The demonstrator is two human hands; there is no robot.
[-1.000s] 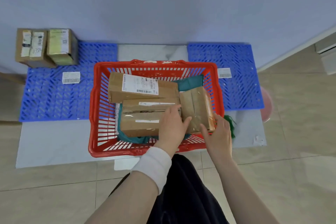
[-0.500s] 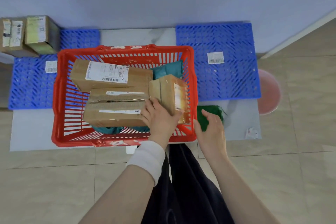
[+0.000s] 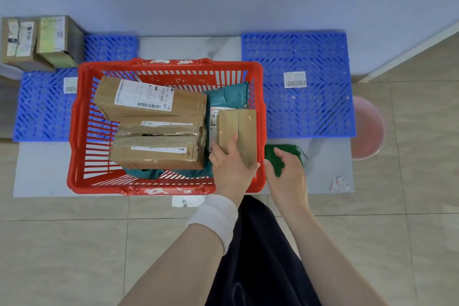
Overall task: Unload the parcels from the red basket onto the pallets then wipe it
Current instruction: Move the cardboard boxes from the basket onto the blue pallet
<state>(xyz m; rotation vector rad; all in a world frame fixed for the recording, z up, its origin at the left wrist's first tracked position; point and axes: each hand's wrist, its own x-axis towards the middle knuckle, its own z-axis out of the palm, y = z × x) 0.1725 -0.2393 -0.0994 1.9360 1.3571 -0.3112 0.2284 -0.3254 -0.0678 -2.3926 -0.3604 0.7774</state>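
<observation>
- The red slatted plastic basket [image 3: 82,131] sat on a pale grey mat [image 3: 42,171] laid over the tiled floor, between the two blue lattice plastic pallets.
- Our left hand [image 3: 232,169], with a white band [image 3: 214,216] at the wrist, was wrapped around the near end of a small brown cardboard parcel [image 3: 239,126] taped in clear film; the parcel stood at the basket's right side, its long edge beside the right wall.
- Our right hand [image 3: 288,171] was outside the basket, just beyond its right wall, fingers loosely spread and holding nothing; it hung over a dark green cloth [image 3: 272,156] lying on the mat, and we could not tell whether it touched the cloth.
- Three more cardboard parcels lay inside the basket: a long brown box with a large white shipping label [image 3: 149,99] towards the far side, a narrower brown box [image 3: 161,125] in the middle, and a dented brown box [image 3: 156,153] nearest us, packed side by side.
- A teal plastic mailer bag [image 3: 228,93] showed behind the gripped parcel, and more teal plastic showed under the boxes.
- The left blue pallet [image 3: 42,109] carried two small cardboard boxes [image 3: 39,40] at its far corner and a loose barcode label.
- The right blue pallet [image 3: 310,112] bore only a white barcode label [image 3: 294,79].
- A pink round plastic basin [image 3: 367,129] sat on the floor right of that pallet.
</observation>
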